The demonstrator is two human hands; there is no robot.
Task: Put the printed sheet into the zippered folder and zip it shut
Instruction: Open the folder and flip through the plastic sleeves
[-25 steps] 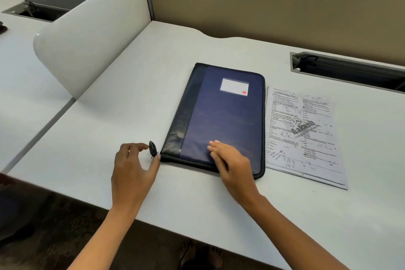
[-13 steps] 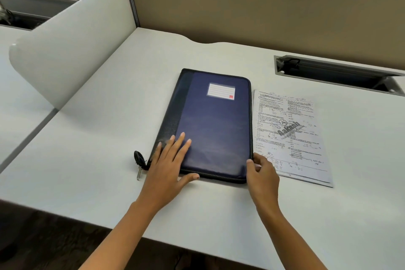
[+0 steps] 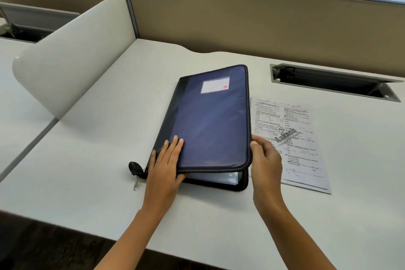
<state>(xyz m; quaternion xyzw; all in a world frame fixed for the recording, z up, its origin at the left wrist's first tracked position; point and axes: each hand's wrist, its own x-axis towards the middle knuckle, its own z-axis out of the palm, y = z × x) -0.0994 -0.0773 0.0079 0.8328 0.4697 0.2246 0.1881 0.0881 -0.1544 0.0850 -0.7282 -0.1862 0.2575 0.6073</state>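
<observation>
Navy folder [image 3: 210,125] w/ black spine – white sheet [image 3: 291,138], blk print – pale-grey desk [image 3: 87,160].

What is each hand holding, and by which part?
The right hand grips the folder's front cover at its right edge, near the front corner. The left hand only rests flat on it.
</observation>
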